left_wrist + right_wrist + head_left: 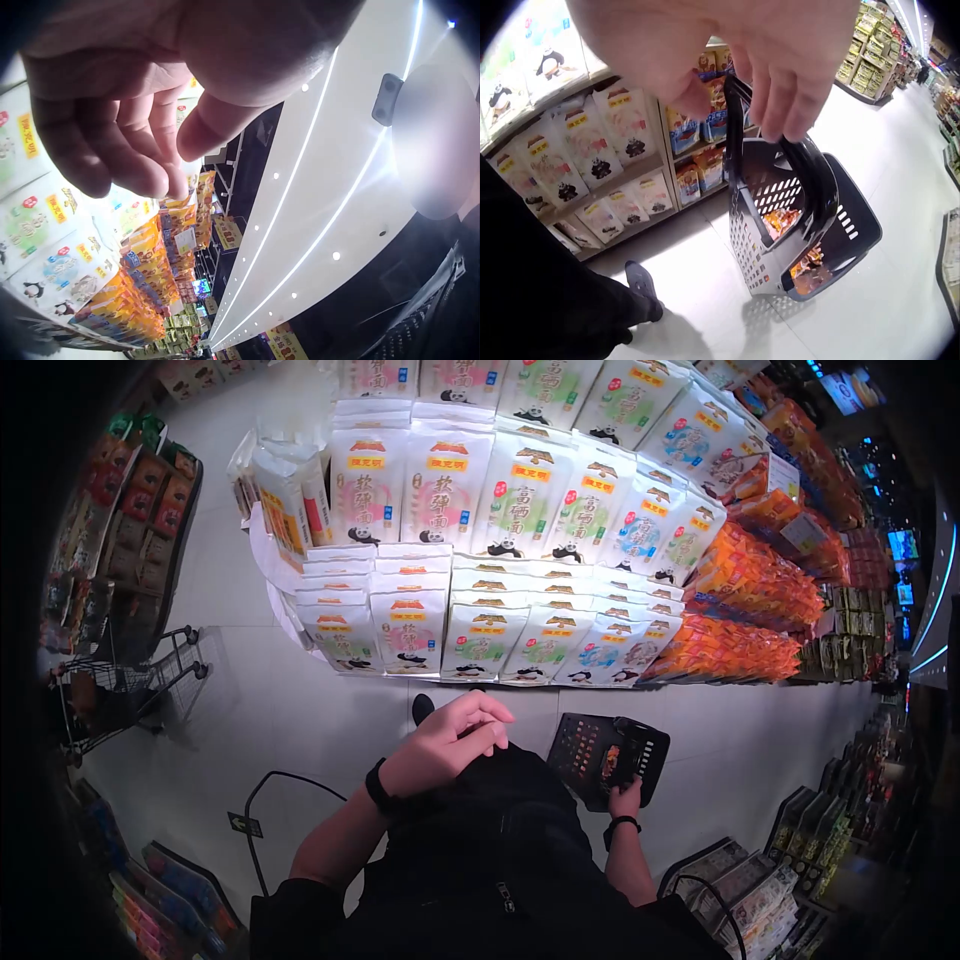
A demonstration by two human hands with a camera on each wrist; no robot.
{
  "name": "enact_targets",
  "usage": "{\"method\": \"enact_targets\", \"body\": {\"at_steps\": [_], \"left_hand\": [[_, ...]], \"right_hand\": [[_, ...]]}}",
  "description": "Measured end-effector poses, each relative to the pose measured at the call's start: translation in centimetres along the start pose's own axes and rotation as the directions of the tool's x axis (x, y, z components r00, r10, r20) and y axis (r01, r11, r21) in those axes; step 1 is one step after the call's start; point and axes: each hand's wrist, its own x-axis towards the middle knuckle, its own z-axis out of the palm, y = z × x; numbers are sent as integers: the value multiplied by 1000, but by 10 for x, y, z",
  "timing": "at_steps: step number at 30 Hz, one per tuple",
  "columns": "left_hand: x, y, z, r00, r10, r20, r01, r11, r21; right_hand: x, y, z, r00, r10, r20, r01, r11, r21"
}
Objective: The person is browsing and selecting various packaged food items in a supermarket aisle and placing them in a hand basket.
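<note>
My left hand (452,742) is raised in front of my body, its fingers loosely curved with nothing between them. In the left wrist view the thumb lies near the fingertips, and white bags show behind. Low at my right side, my right hand (727,49) grips the black handle (817,180) of a shopping basket (744,244). The basket hangs above the floor and has grey, perforated walls. Inside it lie orange and red packets (781,222), partly hidden by the handle.
Ahead stands a tiered display of white noodle bags (485,635) with panda prints. Orange packets (760,585) fill its right part. A shopping cart (130,685) and a shelf of boxes (140,500) are at left. Low racks (745,885) stand behind me on the right.
</note>
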Motion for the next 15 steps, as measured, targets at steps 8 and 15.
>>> {"method": "enact_targets", "body": {"at_steps": [8,15], "left_hand": [[64,9,63,987,-155,53,146,980,135],[107,19,104,987,-158,41,143,959,245]], "right_hand": [[71,36,-9,980,200,19,-201,974,101],[100,61,58,979,189,77,-203,883,424]]}}
